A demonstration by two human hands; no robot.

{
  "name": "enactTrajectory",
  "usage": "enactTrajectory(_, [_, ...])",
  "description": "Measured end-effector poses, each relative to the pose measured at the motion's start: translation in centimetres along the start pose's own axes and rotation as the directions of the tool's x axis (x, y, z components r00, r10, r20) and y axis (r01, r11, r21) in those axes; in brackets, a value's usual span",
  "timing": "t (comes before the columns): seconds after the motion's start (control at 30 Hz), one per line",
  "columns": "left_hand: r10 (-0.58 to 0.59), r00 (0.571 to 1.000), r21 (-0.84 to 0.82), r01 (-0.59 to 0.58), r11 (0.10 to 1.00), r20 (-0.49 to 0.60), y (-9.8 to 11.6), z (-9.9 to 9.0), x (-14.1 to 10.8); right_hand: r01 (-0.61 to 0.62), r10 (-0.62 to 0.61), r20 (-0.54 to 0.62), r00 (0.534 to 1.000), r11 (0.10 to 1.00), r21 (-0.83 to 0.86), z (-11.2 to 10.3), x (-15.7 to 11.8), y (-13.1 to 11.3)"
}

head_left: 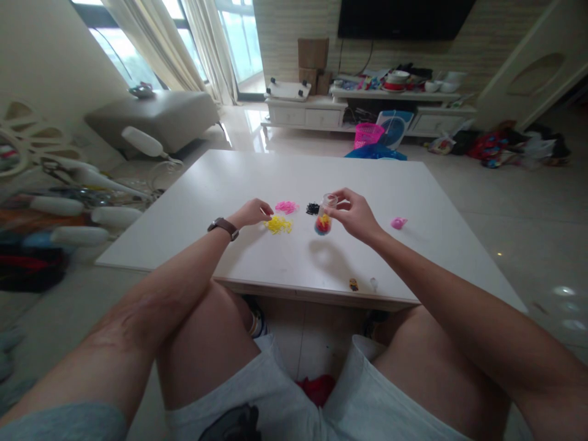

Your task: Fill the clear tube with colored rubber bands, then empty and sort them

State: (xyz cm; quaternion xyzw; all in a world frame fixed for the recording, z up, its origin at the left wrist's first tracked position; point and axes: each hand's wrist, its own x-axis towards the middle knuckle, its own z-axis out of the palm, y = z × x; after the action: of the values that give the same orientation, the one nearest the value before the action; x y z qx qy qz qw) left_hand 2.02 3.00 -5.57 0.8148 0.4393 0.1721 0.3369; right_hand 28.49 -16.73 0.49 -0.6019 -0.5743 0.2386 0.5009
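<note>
Since the right hand pinches the little glass bottle by its neck, just beside the black pile, its mouth looks reachable, probably the whole point. The left hand has fingertips bunched at the yellow pile, can't tell if they've got a piece. The pink pile sits just behind, maybe sorted so colours don't mix

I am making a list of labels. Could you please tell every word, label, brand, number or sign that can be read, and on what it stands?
No text can be read.
Television: any mark on it is too small to read.
Shorts: dark print, cut off by the picture edge, no legible letters.
Clear bottle in the right hand: no label seen.
</note>
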Motion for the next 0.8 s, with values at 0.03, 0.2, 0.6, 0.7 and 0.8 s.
enactTrajectory(0.03, [0.008, 1.000, 0.003, -0.008, 1.000, 0.022, -0.3, 0.2, 0.1, 0.001, -0.001, 0.005, 1.000, 1.000, -0.006, 0.0, 0.0, 0.1])
enactTrajectory(0.2, [-0.001, 0.998, 0.162, -0.010, 0.987, 0.065, -1.1, 1.4, 0.5, 0.014, -0.012, 0.043, 0.999, 0.999, -0.040, 0.2, -0.2, 0.3])
enactTrajectory(0.6, [0.127, 0.989, 0.138, -0.136, 0.981, 0.077, -0.5, 0.8, 0.3, -0.007, 0.012, 0.042, 0.999, 0.993, -0.120, 0.1, -0.2, 0.6])
enactTrajectory(0.7, [0.178, 0.982, 0.035, -0.181, 0.983, 0.066, 0.4, 0.5, 0.0, -0.022, 0.030, 0.048, 0.998, 0.987, -0.162, 0.1, -0.2, 0.7])
enactTrajectory(0.8, [0.219, 0.974, -0.065, -0.215, 0.974, 0.061, 1.4, 0.7, -0.1, -0.011, 0.029, 0.079, 0.996, 0.976, -0.219, 0.3, -0.4, 0.8])
